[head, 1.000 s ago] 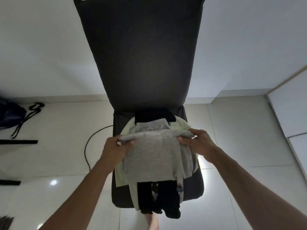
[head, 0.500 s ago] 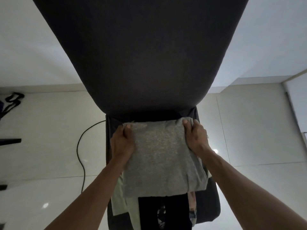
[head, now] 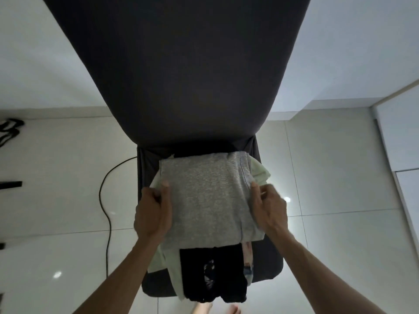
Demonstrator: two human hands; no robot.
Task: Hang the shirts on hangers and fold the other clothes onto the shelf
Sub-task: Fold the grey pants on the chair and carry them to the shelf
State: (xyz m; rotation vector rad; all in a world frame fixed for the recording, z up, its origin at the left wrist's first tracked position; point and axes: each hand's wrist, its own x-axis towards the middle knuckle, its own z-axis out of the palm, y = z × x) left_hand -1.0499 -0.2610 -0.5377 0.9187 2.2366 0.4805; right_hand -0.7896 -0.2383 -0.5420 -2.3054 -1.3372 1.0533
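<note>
A folded grey garment [head: 207, 198] lies flat on top of a pile of clothes on the seat of a dark chair [head: 181, 64]. My left hand [head: 154, 214] grips its left edge, thumb on top. My right hand [head: 269, 209] grips its right edge, thumb on top as well. Under the grey piece lie a pale green garment [head: 260, 175] and a black garment with a white print [head: 210, 273] that hangs over the seat's front edge. No hanger or shelf is in view.
The chair's tall dark back fills the upper middle. A black cable [head: 105, 200] runs across the pale tiled floor left of the seat. Black straps [head: 9, 132] lie at the far left. A white cabinet [head: 405, 155] stands at the right. Bare toes [head: 213, 310] show at the bottom.
The grey garment was folded over and laid flat on the pile. Both hands slid from its far corners back along its side edges toward me. The camera came closer to the chair.
</note>
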